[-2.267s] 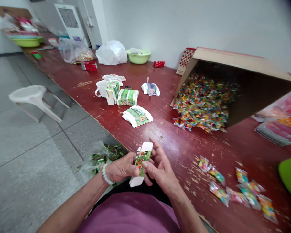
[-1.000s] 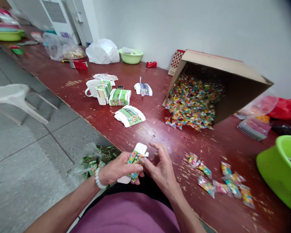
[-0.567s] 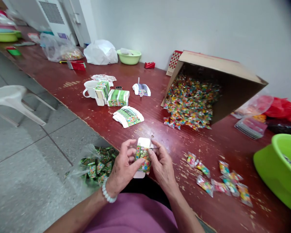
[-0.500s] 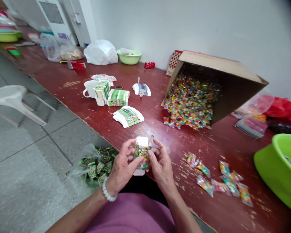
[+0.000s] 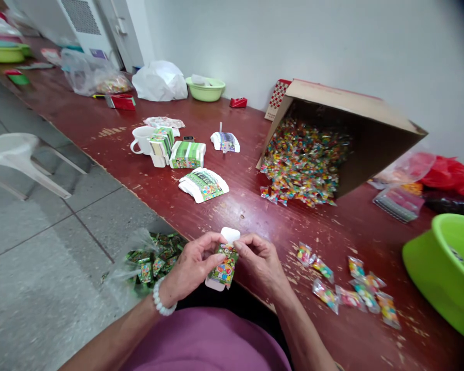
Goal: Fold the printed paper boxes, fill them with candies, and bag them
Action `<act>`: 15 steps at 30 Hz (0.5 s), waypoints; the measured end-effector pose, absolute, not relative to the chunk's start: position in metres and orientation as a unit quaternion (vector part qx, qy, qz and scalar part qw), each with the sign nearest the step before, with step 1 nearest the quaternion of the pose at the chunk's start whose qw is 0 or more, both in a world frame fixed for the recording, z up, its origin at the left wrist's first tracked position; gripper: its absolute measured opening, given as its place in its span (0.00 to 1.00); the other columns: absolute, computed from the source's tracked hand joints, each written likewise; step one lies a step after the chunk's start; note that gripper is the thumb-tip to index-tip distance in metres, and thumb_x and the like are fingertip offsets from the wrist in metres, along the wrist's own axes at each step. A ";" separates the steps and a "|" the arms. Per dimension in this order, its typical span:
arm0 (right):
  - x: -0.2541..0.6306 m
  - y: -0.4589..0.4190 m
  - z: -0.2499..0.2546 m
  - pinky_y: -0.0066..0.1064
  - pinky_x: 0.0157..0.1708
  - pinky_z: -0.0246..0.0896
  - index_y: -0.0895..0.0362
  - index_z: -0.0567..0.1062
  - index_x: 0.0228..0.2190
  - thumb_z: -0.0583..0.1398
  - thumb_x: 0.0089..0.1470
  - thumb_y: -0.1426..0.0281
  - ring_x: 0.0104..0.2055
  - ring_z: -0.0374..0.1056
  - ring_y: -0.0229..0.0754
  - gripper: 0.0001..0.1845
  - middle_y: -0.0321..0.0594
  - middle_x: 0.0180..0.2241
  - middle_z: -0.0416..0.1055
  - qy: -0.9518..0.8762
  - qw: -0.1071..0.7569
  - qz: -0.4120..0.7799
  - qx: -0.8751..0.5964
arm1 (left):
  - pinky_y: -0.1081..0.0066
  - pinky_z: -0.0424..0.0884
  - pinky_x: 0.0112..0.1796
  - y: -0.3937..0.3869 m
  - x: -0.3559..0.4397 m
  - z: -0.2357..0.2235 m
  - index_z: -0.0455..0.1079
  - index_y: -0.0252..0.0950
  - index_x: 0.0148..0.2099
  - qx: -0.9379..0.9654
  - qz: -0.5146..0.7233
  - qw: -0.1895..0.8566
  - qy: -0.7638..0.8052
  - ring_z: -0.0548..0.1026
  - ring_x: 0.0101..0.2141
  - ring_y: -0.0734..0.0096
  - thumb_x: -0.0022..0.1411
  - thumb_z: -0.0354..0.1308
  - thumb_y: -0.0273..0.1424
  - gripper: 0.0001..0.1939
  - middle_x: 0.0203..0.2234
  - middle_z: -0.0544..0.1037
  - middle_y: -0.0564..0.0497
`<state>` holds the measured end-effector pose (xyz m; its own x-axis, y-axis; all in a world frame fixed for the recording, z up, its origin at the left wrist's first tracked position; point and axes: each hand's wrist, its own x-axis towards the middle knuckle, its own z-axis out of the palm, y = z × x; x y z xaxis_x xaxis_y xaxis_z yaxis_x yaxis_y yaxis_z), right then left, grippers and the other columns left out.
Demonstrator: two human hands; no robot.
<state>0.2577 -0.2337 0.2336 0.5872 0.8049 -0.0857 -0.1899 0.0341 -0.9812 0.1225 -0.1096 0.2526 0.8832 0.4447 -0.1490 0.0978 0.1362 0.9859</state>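
Observation:
Between my two hands is a small green printed candy box (image 5: 226,267), tilted, with a white flap standing up at its top and another white flap at its lower end. My left hand (image 5: 197,265), with a white bead bracelet at the wrist, grips the box's left side with the thumb across the front. My right hand (image 5: 261,257) pinches the upper right corner by the top flap. Wrapped candies (image 5: 325,296) lie on the table to the right. A fan of flat green cartons (image 5: 204,184) lies beyond my hands.
A tipped cardboard box (image 5: 355,100) spills many wrapped candies (image 5: 301,165). Stacked green cartons (image 5: 187,155) stand beside a white mug (image 5: 142,140). A green basin (image 5: 441,268) is at the right. Below the table edge, a plastic bag (image 5: 139,273) holds filled green packets. A white stool (image 5: 13,149) stands left.
The candy box has tilted, its lower end swinging left. My right hand's fingers have moved up and closed at the top flap, and my left fingers have shifted toward the top edge.

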 end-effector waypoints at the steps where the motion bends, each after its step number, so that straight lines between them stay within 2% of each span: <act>1: 0.259 -0.233 0.234 0.28 0.34 0.60 0.58 0.77 0.27 0.67 0.53 0.63 0.30 0.65 0.36 0.11 0.35 0.27 0.73 -0.260 0.667 0.379 -0.586 | 0.72 0.71 0.37 -0.109 0.122 0.252 0.69 0.36 0.46 0.656 0.115 0.716 0.208 0.75 0.35 0.71 0.61 0.61 0.31 0.11 0.35 0.79 0.52; 3: 0.260 -0.230 0.232 0.29 0.34 0.61 0.58 0.77 0.26 0.68 0.51 0.64 0.30 0.66 0.36 0.11 0.35 0.28 0.74 -0.242 0.673 0.399 -0.573 | 0.71 0.71 0.38 -0.107 0.122 0.250 0.69 0.36 0.47 0.671 0.106 0.705 0.206 0.75 0.36 0.69 0.62 0.60 0.31 0.11 0.36 0.79 0.51; 5: 0.259 -0.227 0.229 0.29 0.35 0.62 0.56 0.77 0.31 0.70 0.49 0.65 0.30 0.68 0.36 0.10 0.34 0.29 0.74 -0.208 0.697 0.418 -0.544 | 0.70 0.71 0.37 -0.105 0.122 0.250 0.69 0.36 0.47 0.680 0.097 0.698 0.205 0.75 0.36 0.68 0.62 0.59 0.32 0.11 0.36 0.79 0.51; 8: 0.258 -0.225 0.227 0.29 0.36 0.63 0.51 0.74 0.44 0.72 0.46 0.67 0.32 0.69 0.37 0.23 0.31 0.31 0.74 -0.189 0.722 0.431 -0.508 | 0.71 0.71 0.37 -0.103 0.120 0.250 0.69 0.37 0.47 0.674 0.082 0.706 0.201 0.76 0.36 0.68 0.62 0.60 0.32 0.10 0.36 0.79 0.51; 9: 0.258 -0.225 0.227 0.29 0.36 0.63 0.51 0.74 0.45 0.71 0.47 0.66 0.33 0.70 0.37 0.22 0.32 0.31 0.74 -0.198 0.715 0.439 -0.506 | 0.71 0.71 0.38 -0.104 0.119 0.251 0.69 0.37 0.47 0.667 0.081 0.714 0.197 0.76 0.37 0.68 0.62 0.60 0.32 0.10 0.36 0.79 0.51; 12: 0.258 -0.226 0.230 0.29 0.35 0.64 0.56 0.77 0.35 0.68 0.53 0.64 0.31 0.69 0.37 0.10 0.36 0.31 0.76 -0.238 0.682 0.441 -0.532 | 0.72 0.71 0.39 -0.107 0.118 0.254 0.67 0.39 0.52 0.640 0.105 0.734 0.203 0.76 0.39 0.69 0.62 0.62 0.32 0.17 0.39 0.79 0.50; 15: 0.255 -0.226 0.233 0.29 0.34 0.64 0.56 0.76 0.30 0.67 0.55 0.63 0.32 0.70 0.39 0.09 0.38 0.31 0.76 -0.267 0.685 0.365 -0.571 | 0.73 0.73 0.37 -0.113 0.119 0.256 0.55 0.44 0.63 0.583 0.132 0.763 0.246 0.77 0.36 0.70 0.60 0.64 0.34 0.32 0.38 0.78 0.52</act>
